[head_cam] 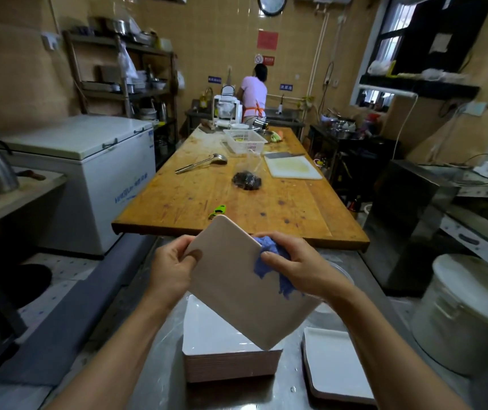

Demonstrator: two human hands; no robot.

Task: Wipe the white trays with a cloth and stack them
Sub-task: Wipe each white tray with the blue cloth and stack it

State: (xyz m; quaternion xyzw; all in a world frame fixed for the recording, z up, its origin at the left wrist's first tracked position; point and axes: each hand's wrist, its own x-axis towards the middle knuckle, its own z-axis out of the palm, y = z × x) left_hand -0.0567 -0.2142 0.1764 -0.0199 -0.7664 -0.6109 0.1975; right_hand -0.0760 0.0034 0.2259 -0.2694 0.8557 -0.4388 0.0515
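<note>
Tiled kitchen walls ring a long wooden worktable (237,184), and nearer the camera runs a steel desk (160,365), smooth and glossy with a few water drops. On it sits a tall stack of trays (228,350), white on top with brownish edges, and just to its right a shorter stack (337,362) of the same square, round-cornered, shallow-rimmed shape. Above the tall stack a single tray (237,279) is held tilted in the air, its matte underside toward the camera. It looks rigid and fairly light, probably melamine or ceramic, so slick when damp and likely to chip if dropped; opposite edges seem the safest hold. The left hand (171,267) grips the tray's left edge, thumb on the near face and fingers (192,255) curled behind. The right hand (293,264) clenches a soft, crumpled blue cloth (269,261) against the right edge, pinching cloth and rim together.
</note>
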